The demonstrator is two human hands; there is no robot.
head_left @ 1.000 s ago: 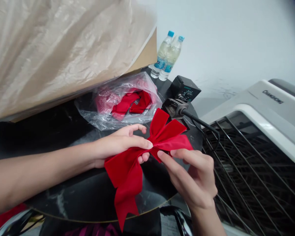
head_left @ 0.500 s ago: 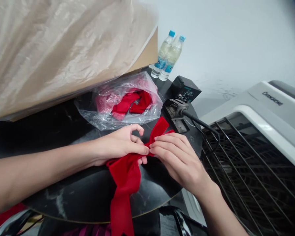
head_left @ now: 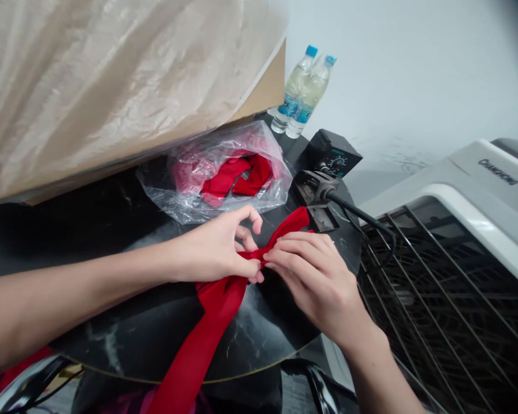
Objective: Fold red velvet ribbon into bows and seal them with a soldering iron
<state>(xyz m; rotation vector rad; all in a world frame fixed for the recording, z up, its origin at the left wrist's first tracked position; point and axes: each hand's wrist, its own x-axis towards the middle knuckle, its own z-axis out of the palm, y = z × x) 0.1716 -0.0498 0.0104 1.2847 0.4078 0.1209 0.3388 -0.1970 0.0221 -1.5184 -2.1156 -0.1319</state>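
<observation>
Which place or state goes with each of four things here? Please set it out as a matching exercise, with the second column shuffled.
1. red ribbon
2. plastic bag
3. two bottles
4. white appliance

A. topped with blue caps
B. red fabric inside
C. marked CHANGHONG
D. pinched by left hand and right hand

Pairs: 1-D; 2-B; 3-A; 4-C

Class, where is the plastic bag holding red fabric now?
In the head view, left of centre, the bag lies on the black table, beyond the left hand and nearer than the bottles.
</observation>
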